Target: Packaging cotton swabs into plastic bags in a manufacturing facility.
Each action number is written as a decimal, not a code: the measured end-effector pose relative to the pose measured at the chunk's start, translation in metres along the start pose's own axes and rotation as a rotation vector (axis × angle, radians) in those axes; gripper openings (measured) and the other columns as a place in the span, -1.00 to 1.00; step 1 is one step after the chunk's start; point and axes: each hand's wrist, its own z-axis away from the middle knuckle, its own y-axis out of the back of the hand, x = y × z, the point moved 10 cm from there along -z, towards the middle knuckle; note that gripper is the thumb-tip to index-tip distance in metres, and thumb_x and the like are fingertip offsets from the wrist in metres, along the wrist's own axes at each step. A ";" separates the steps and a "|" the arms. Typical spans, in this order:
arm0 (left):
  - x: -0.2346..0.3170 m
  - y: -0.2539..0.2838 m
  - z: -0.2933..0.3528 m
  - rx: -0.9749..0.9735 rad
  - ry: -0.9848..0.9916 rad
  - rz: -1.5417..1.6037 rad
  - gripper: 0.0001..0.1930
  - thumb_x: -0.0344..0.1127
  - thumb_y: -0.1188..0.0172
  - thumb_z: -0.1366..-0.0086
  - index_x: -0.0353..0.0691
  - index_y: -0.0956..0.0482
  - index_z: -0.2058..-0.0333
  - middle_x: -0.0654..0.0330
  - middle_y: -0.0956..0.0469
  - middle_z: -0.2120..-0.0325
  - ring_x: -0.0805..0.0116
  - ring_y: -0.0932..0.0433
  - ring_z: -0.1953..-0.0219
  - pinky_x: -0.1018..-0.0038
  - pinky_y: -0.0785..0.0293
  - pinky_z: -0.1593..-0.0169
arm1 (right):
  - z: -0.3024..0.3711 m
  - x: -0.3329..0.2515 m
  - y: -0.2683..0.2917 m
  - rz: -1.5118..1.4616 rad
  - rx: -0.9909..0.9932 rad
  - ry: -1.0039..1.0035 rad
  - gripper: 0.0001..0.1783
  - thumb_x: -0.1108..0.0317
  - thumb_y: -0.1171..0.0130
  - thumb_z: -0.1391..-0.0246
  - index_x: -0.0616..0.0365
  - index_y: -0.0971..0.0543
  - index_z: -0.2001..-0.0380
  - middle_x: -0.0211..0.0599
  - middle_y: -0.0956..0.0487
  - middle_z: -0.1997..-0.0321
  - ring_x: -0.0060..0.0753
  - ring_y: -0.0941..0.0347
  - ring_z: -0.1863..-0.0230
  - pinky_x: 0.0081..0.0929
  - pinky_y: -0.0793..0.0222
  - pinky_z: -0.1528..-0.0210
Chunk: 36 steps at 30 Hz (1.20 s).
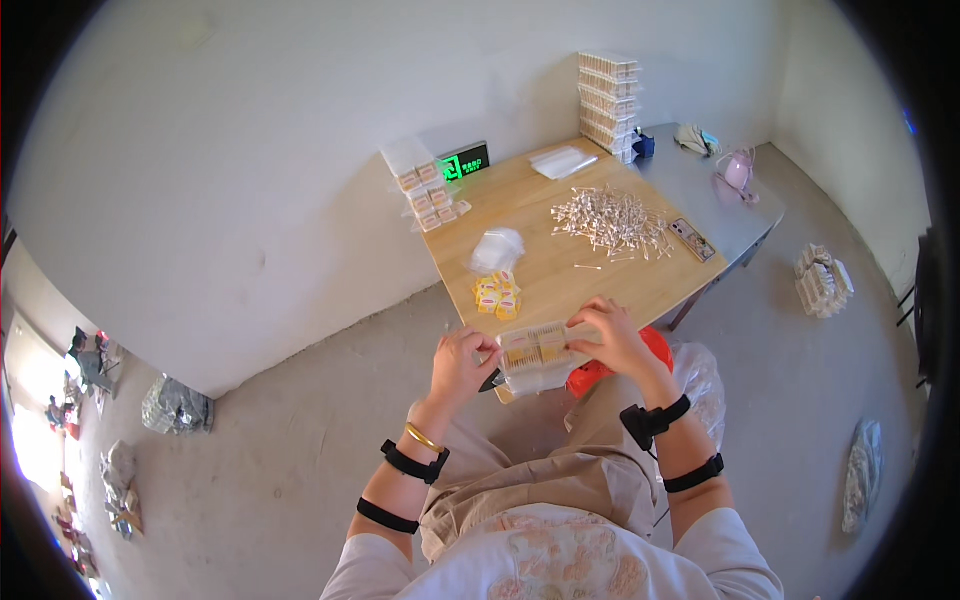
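Observation:
Over the near edge of the wooden table (560, 290), a clear plastic pack of cotton swabs (535, 348) is held level between my hands. My left hand (463, 362) pinches its left end, fingers closed. At the other end, my right hand (607, 335) grips the clear plastic with bent fingers and thumb. Just beyond the pack lie yellow printed cards (496, 296) in a small heap. Behind those sits a pile of clear plastic bags (498, 250). Loose cotton swabs (612, 220) form a wide heap further right.
Stacked swab packs stand at the table's far left (428, 190) and in a tall tower (607, 105) at the back. A phone (692, 240) lies by the right edge. A red object (590, 378) and a clear plastic bag (702, 385) are beside my right leg.

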 end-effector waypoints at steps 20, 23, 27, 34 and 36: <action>0.042 0.004 -0.009 0.046 -0.146 -0.129 -0.86 -0.27 -0.38 -0.01 -0.09 -0.64 0.43 0.30 -0.57 0.44 0.24 -0.53 0.24 0.32 -0.30 0.10 | -0.013 -0.026 -0.036 0.036 -0.062 0.103 -0.91 0.31 -0.30 0.17 -0.01 -0.60 0.52 -0.46 -0.52 0.40 -0.29 -0.43 0.17 -0.27 -0.21 0.03; 0.044 -0.011 -0.019 0.001 -0.183 -0.169 -0.86 -0.26 -0.38 -0.02 -0.09 -0.65 0.43 0.31 -0.58 0.43 0.27 -0.54 0.25 0.34 -0.29 0.11 | -0.021 -0.027 -0.035 0.034 -0.048 0.119 -0.91 0.32 -0.30 0.19 -0.02 -0.60 0.53 -0.45 -0.52 0.41 -0.30 -0.44 0.17 -0.28 -0.20 0.03; 0.039 -0.024 -0.024 -0.046 -0.151 -0.156 -0.89 -0.28 -0.37 -0.03 -0.11 -0.65 0.47 0.32 -0.58 0.46 0.32 -0.55 0.34 0.37 -0.28 0.14 | -0.023 -0.024 -0.034 0.053 -0.073 0.103 -0.88 0.28 -0.29 0.14 0.01 -0.61 0.48 -0.42 -0.52 0.39 -0.28 -0.42 0.16 -0.30 -0.16 0.01; 0.035 -0.024 -0.022 -0.037 -0.140 -0.150 -0.89 -0.28 -0.38 -0.03 -0.14 -0.65 0.50 0.32 -0.57 0.51 0.36 -0.54 0.41 0.40 -0.28 0.15 | -0.019 -0.023 -0.037 0.019 -0.083 0.115 -0.90 0.31 -0.30 0.14 0.02 -0.63 0.47 -0.43 -0.52 0.37 -0.30 -0.41 0.14 -0.31 -0.15 -0.01; 0.034 -0.024 -0.021 -0.045 -0.144 -0.150 -0.89 -0.28 -0.37 -0.03 -0.14 -0.65 0.50 0.32 -0.57 0.51 0.36 -0.54 0.42 0.41 -0.27 0.15 | -0.018 -0.023 -0.036 0.022 -0.076 0.119 -0.90 0.32 -0.30 0.14 0.01 -0.63 0.48 -0.43 -0.52 0.37 -0.30 -0.41 0.14 -0.32 -0.15 0.00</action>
